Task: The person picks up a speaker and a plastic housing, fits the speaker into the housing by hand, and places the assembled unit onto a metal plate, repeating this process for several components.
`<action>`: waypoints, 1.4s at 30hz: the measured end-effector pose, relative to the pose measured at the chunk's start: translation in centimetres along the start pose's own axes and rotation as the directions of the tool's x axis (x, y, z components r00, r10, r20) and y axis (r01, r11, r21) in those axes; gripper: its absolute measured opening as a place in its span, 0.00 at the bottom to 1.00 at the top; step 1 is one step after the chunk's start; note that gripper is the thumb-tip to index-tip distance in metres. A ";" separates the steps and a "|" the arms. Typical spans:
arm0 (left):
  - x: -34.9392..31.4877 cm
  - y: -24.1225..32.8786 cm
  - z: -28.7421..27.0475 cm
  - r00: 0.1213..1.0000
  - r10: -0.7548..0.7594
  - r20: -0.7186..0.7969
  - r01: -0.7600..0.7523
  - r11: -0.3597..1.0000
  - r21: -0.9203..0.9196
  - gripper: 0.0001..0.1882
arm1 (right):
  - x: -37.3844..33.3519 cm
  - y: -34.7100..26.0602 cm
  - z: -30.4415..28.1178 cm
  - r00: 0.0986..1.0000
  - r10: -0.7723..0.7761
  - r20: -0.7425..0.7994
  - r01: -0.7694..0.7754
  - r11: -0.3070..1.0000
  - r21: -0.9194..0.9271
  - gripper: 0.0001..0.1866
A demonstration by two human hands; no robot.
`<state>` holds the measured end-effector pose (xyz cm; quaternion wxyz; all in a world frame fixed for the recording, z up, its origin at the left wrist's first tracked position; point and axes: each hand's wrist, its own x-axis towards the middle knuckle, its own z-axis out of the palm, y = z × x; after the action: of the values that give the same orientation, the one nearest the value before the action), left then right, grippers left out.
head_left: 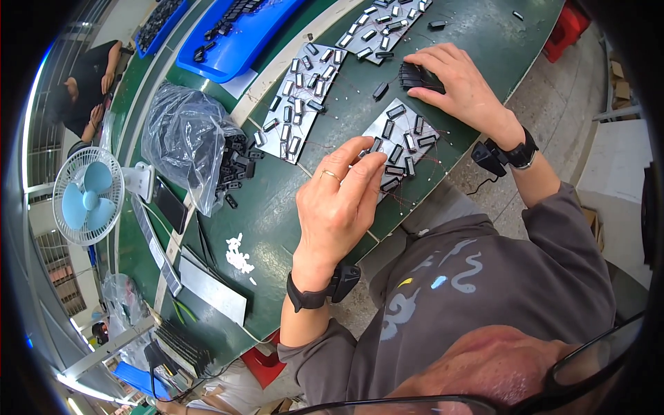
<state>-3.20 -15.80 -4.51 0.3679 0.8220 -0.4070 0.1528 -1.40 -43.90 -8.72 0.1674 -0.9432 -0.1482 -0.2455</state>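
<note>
My left hand (339, 200) is closed in a pinch over the near metal plate (377, 128). Between its thumb and index finger is a small black rectangular part (375, 145), partly covered by the fingertips. Several black-rimmed parts with silvery faces and thin wires lie on that plate. Beyond it to the right, my right hand (460, 86) curves its thumb and fingers around a row of black rectangular parts (420, 78) standing side by side on the green table (277, 228). A single black part (380, 90) lies just left of that row.
Two more plates of parts, a left one (304, 104) and a far one (356, 41), lie beyond. Around them are a blue tray (232, 66), a plastic bag (183, 142) spilling black parts, white bits (238, 254) and a fan (90, 197). Another person (86, 86) sits at far left.
</note>
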 end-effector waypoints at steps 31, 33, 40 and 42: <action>-0.2 -0.8 0.2 0.999 0.030 -0.017 -0.029 0.999 0.029 0.11 | -0.2 -0.1 -3.2 0.970 0.019 0.241 -0.011 0.999 -0.034 0.38; -0.1 -0.8 0.2 0.999 0.039 -0.026 -0.038 0.999 0.026 0.11 | -0.2 0.1 -2.9 0.972 0.005 0.235 0.002 1.000 -0.029 0.38; 0.0 -1.0 0.2 0.999 0.041 -0.023 -0.040 0.999 0.017 0.10 | 0.3 0.2 -2.8 0.952 0.014 0.306 -0.049 0.993 0.106 0.37; 0.2 -1.1 0.1 0.999 0.041 -0.029 -0.040 0.999 0.020 0.10 | 0.5 0.2 -2.7 0.955 0.014 0.295 -0.058 0.989 0.138 0.38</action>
<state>-2.25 -15.57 -5.00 0.3629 0.8147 -0.4165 0.1762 -2.01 -45.07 -6.33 0.2161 -0.9571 -0.1716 -0.0885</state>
